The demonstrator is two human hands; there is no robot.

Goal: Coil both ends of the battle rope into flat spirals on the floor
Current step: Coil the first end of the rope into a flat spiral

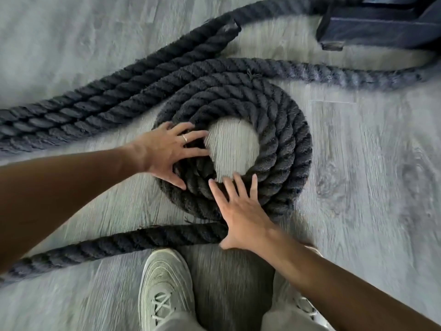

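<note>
A thick black battle rope lies on the grey wood-look floor. One end is wound into a flat spiral [281,144] of about three turns with a bare hole in its middle. My left hand [167,151], fingers spread and straight, presses on the spiral's left side. My right hand [241,211] lies flat with straight fingers on the spiral's near side. A loose stretch of rope [114,244] runs from under my right hand out to the lower left. Two more stretches of rope [95,108] run side by side from far left up to the top middle.
A dark metal base or anchor [377,25] stands at the top right, with rope leading toward it. My pale sneaker [164,287] stands just behind the loose stretch, and the other shoe [307,306] is partly hidden under my right arm.
</note>
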